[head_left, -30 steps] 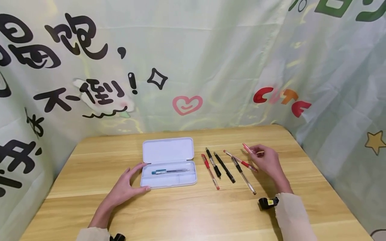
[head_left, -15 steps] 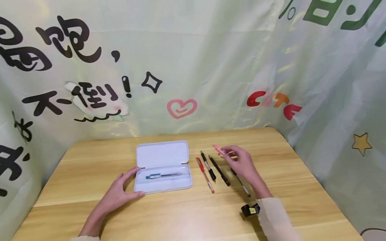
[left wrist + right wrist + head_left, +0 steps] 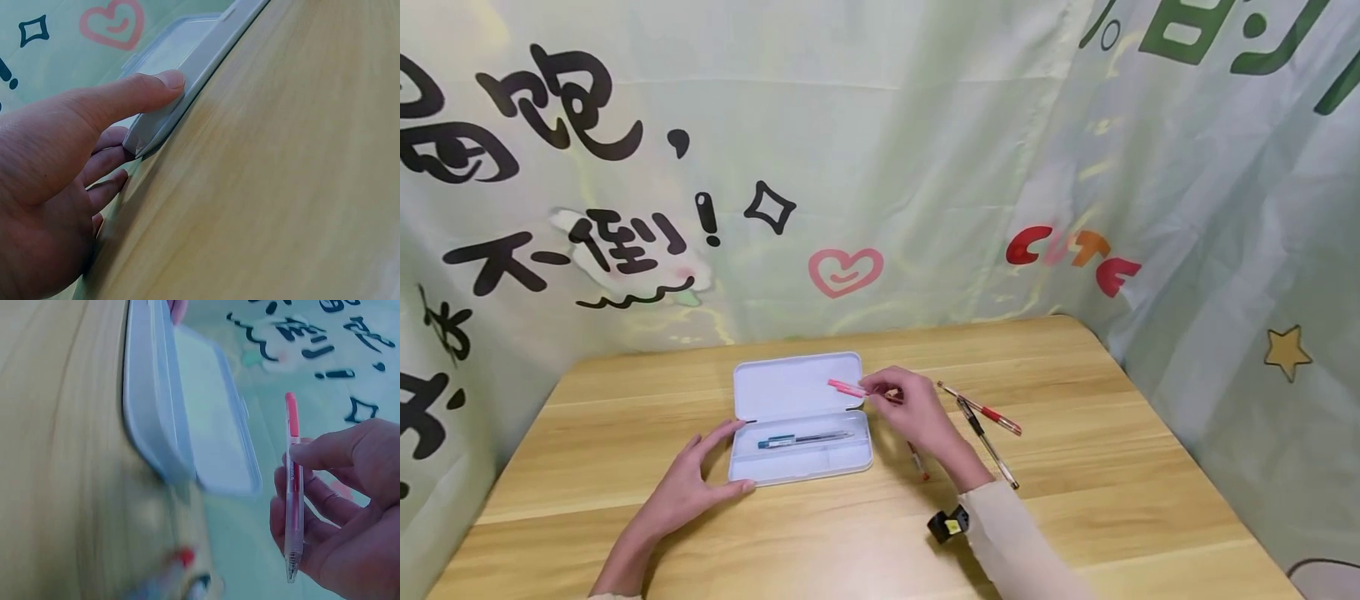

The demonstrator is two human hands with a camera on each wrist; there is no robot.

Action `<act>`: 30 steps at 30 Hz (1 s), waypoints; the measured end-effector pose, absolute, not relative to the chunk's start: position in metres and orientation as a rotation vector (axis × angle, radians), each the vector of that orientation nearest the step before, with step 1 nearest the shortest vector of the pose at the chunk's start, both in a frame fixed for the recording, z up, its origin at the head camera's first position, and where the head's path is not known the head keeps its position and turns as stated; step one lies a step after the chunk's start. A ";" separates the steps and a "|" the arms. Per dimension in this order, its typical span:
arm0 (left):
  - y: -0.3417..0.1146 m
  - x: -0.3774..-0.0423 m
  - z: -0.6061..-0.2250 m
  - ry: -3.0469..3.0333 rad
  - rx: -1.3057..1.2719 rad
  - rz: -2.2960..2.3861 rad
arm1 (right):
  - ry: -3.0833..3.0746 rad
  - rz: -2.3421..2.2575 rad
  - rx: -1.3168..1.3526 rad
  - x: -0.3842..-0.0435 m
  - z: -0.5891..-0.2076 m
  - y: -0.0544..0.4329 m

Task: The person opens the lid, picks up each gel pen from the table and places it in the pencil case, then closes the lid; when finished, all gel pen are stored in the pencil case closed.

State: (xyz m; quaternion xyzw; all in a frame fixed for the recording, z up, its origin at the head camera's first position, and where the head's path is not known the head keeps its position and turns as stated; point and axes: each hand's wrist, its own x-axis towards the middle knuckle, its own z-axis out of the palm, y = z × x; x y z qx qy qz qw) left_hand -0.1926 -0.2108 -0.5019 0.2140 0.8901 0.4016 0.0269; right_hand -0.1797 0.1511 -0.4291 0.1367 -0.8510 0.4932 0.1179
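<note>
My right hand (image 3: 913,408) pinches a pink click pen (image 3: 294,487) between thumb and fingers. In the head view the pen lies over the right part of the lid of the open white pencil case (image 3: 850,465), held above it. My left hand (image 3: 688,482) holds the case at its left end, with the thumb (image 3: 144,94) on the front wall and the fingers round by the hinge side. Inside the case's back compartment lies a clear pen with a blue-green end (image 3: 801,440). The right hand partly hides a red pen (image 3: 917,462) on the table.
Right of my right hand a red pen (image 3: 992,412) and a black-capped clear pen (image 3: 988,442) lie crossed on the wooden table (image 3: 820,542). A printed cloth (image 3: 940,167) hangs behind the table and along its sides.
My right hand has carried the pink pen leftward from beyond the loose pens to the case lid. My left hand keeps its place on the case. The head view has turned slightly right.
</note>
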 end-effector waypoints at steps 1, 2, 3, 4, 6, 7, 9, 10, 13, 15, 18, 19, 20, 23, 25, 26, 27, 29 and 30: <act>-0.211 -0.192 -0.502 2.749 0.660 1.242 | -2.491 1.458 0.412 -0.181 -0.429 0.144; -0.212 -0.191 -0.503 2.750 0.658 1.241 | -2.493 1.474 0.424 -0.183 -0.430 0.138; -0.212 -0.191 -0.503 2.754 0.656 1.236 | -2.498 1.484 0.434 -0.185 -0.430 0.131; -0.212 -0.191 -0.503 2.759 0.653 1.230 | -2.503 1.490 0.442 -0.186 -0.430 0.126; -0.211 -0.191 -0.504 2.761 0.644 1.227 | -2.497 1.502 0.460 -0.190 -0.432 0.117; -0.211 -0.191 -0.505 2.762 0.641 1.227 | -2.487 1.508 0.468 -0.192 -0.433 0.113; -0.209 -0.192 -0.505 2.759 0.645 1.229 | -2.472 1.502 0.470 -0.196 -0.438 0.107; -0.207 -0.193 -0.506 2.755 0.648 1.234 | -2.471 1.498 0.461 -0.196 -0.440 0.105; -0.203 -0.194 -0.507 2.743 0.664 1.245 | -2.500 1.479 0.443 -0.197 -0.450 0.099; -0.202 -0.195 -0.506 2.736 0.674 1.251 | -2.538 1.456 0.439 -0.196 -0.456 0.095; -0.202 -0.196 -0.506 2.735 0.672 1.253 | -2.582 1.409 0.469 -0.194 -0.464 0.088; -0.203 -0.197 -0.505 2.734 0.669 1.253 | -2.595 1.378 0.484 -0.194 -0.465 0.085; -0.204 -0.197 -0.505 2.734 0.663 1.252 | -2.605 1.349 0.499 -0.194 -0.467 0.083; -0.206 -0.197 -0.504 2.734 0.653 1.244 | -2.646 1.240 0.526 -0.194 -0.468 0.076; -0.208 -0.197 -0.504 2.733 0.648 1.242 | -2.663 1.183 0.529 -0.193 -0.468 0.072; -0.208 -0.196 -0.504 2.732 0.650 1.243 | -2.669 1.165 0.525 -0.193 -0.468 0.070; -0.209 -0.196 -0.504 2.734 0.650 1.242 | -2.670 1.149 0.525 -0.193 -0.468 0.069; -0.211 -0.196 -0.504 2.735 0.659 1.250 | -2.669 1.128 0.521 -0.193 -0.468 0.066; -0.212 -0.195 -0.504 2.735 0.657 1.254 | -2.666 1.129 0.517 -0.193 -0.468 0.065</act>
